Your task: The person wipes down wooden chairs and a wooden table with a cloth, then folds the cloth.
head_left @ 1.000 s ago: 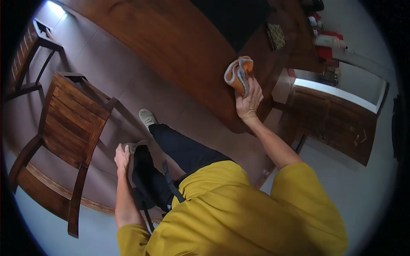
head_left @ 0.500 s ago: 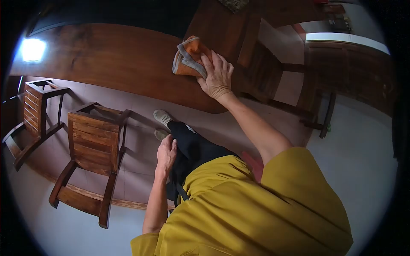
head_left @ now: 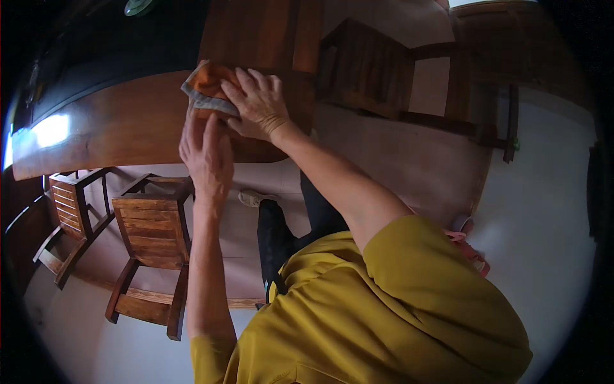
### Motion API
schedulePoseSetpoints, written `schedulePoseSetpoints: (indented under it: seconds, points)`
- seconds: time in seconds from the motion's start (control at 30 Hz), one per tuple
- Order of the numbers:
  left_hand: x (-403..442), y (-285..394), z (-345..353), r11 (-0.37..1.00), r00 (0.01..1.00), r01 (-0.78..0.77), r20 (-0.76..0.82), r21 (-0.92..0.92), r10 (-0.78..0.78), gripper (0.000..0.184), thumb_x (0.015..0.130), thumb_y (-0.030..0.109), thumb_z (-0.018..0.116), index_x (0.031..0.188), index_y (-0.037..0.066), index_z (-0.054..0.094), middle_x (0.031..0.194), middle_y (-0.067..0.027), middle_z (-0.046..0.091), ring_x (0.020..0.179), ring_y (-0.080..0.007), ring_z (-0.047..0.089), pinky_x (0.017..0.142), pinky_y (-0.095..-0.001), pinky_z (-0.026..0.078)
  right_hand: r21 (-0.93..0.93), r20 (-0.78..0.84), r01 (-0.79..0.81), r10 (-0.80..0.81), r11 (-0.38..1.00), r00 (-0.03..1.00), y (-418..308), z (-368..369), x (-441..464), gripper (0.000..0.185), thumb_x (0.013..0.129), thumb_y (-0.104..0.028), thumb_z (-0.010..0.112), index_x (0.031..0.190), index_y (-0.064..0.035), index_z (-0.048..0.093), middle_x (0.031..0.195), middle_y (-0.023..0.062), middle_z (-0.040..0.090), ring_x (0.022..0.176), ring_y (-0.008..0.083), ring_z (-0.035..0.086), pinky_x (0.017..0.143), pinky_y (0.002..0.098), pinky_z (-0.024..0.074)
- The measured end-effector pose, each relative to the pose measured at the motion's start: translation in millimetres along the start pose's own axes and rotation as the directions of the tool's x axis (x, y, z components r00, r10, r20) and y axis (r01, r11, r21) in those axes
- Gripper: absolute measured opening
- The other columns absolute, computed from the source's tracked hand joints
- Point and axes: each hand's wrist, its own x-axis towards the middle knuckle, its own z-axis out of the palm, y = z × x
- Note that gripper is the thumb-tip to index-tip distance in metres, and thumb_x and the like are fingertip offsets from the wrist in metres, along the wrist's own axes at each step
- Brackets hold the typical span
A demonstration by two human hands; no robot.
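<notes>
My right hand point(head_left: 259, 105) holds a folded orange cloth with grey edging point(head_left: 214, 83) against the wooden tabletop point(head_left: 128, 134). Its thumb and fingers are on the cloth's right side. My left hand point(head_left: 208, 153) is raised at the table's near edge, just below the cloth. Its fingers are apart and stretched up to the cloth's lower left edge, where a fingertip seems to touch it. Whether they grip any of the fabric, I cannot make out.
Two wooden chairs point(head_left: 152, 230) point(head_left: 70, 208) stand on the floor at the left. Another wooden chair point(head_left: 377, 70) is at the right of the table. A dark surface point(head_left: 109, 51) lies beyond the table edge, with a green-rimmed object point(head_left: 137, 6). A pinkish-red object point(head_left: 470, 249) is behind my right side.
My left hand has risen from beside my leg to the cloth. The view has shifted, and my right hand with the cloth now appears further left in it.
</notes>
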Motion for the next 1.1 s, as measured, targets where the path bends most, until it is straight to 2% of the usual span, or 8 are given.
schedulePoseSetpoints:
  seconds: [0.17, 0.27, 0.37, 0.47, 0.67, 0.93, 1.0, 1.1]
  points:
    - [54.6, -21.8, 45.5, 0.964, 0.988, 0.111, 0.078, 0.240, -0.133, 0.045, 0.098, 0.029, 0.045, 0.139, 0.012, 0.049, 0.151, -0.0161, 0.034, 0.140, -0.0330, 0.030, 0.112, -0.0443, 0.024, 0.037, -0.091, -0.008, 0.012, 0.999, 0.996, 1.0, 1.8, 3.0, 0.066, 0.073, -0.050, 0.064, 0.132, -0.0209, 0.054, 0.139, 0.0095, 0.043, 0.127, 0.0304, 0.038, 0.097, 0.0529, 0.0287]
    - [45.9, -34.4, 62.6, 0.982, 0.985, 0.142, 0.080, 0.121, -0.152, 0.050, 0.101, 0.031, 0.033, 0.140, 0.002, 0.045, 0.148, -0.0210, 0.036, 0.141, -0.0344, 0.027, 0.115, -0.0428, 0.020, 0.068, -0.147, -0.029, 0.039, 0.997, 0.988, -1.4, 5.0, 6.9, 0.052, 0.077, -0.044, 0.062, 0.124, -0.0213, 0.060, 0.134, 0.0057, 0.047, 0.124, 0.0282, 0.040, 0.096, 0.0512, 0.0300]
    - [9.9, -41.0, 70.6, 0.898, 0.907, 0.421, 0.088, -0.125, -0.412, 0.053, 0.103, 0.032, 0.027, 0.143, -0.001, 0.039, 0.152, -0.0206, 0.029, 0.142, -0.0339, 0.023, 0.116, -0.0429, 0.018, 0.125, -0.064, 0.097, -0.089, 0.987, 0.994, 15.4, -7.7, 1.0, 0.028, 0.086, -0.033, 0.056, 0.110, -0.0225, 0.065, 0.125, 0.0019, 0.051, 0.120, 0.0248, 0.042, 0.095, 0.0487, 0.0320]
    - [-0.5, 30.0, 67.7, 0.956, 0.939, 0.275, 0.186, 0.099, -0.290, 0.057, 0.103, 0.036, 0.024, 0.147, -0.001, 0.032, 0.154, -0.0229, 0.025, 0.144, -0.0365, 0.017, 0.117, -0.0440, 0.013, 0.142, 0.039, 0.235, -0.243, 0.961, 0.969, 50.0, -33.2, -15.0, 0.018, 0.087, -0.029, 0.054, 0.098, -0.0236, 0.068, 0.117, -0.0015, 0.055, 0.112, 0.0212, 0.047, 0.093, 0.0430, 0.0365]
    - [-24.7, 75.4, 97.0, 0.901, 0.892, 0.398, 0.159, 0.171, -0.424, 0.065, 0.103, 0.046, 0.022, 0.149, 0.001, 0.024, 0.156, -0.0255, 0.012, 0.145, -0.0413, 0.011, 0.117, -0.0490, 0.011, 0.183, -0.010, 0.263, -0.266, 0.947, 0.964, 90.5, -49.7, -43.6, 0.020, 0.084, -0.025, 0.058, 0.101, -0.0233, 0.069, 0.118, -0.0015, 0.055, 0.109, 0.0212, 0.050, 0.091, 0.0421, 0.0418]
    - [-9.6, 179.8, 129.0, 0.945, 0.888, 0.229, 0.348, 0.233, -0.301, 0.061, 0.099, 0.043, 0.038, 0.147, 0.005, 0.035, 0.156, -0.0264, 0.009, 0.143, -0.0463, 0.010, 0.115, -0.0531, 0.012, 0.518, 0.260, -0.043, -0.110, 0.854, 0.959, 166.9, -109.6, -114.7, 0.038, 0.076, -0.017, 0.067, 0.114, -0.0169, 0.065, 0.128, 0.0018, 0.053, 0.113, 0.0254, 0.051, 0.090, 0.0427, 0.0391]
    - [4.3, 210.6, 135.2, 0.960, 0.848, 0.062, 0.493, 0.273, -0.195, 0.064, 0.097, 0.043, 0.043, 0.149, 0.007, 0.032, 0.157, -0.0232, 0.012, 0.144, -0.0459, 0.010, 0.115, -0.0529, 0.012, 0.434, 0.306, -0.092, -0.050, 0.896, 0.951, 188.1, -118.7, -137.9, 0.038, 0.077, -0.018, 0.066, 0.116, -0.0153, 0.064, 0.130, 0.0030, 0.053, 0.112, 0.0264, 0.051, 0.091, 0.0427, 0.0389]
    - [22.6, 228.9, 154.6, 1.000, 0.723, -0.030, 0.691, -0.004, 0.024, 0.074, 0.092, 0.049, 0.050, 0.147, 0.003, 0.032, 0.154, -0.0178, 0.028, 0.143, -0.0404, 0.018, 0.114, -0.0549, 0.015, 0.293, 0.381, -0.210, 0.087, 0.933, 0.920, 212.3, -127.8, -169.3, 0.038, 0.079, -0.016, 0.065, 0.117, -0.0150, 0.064, 0.131, 0.0043, 0.052, 0.113, 0.0273, 0.051, 0.091, 0.0439, 0.0388]
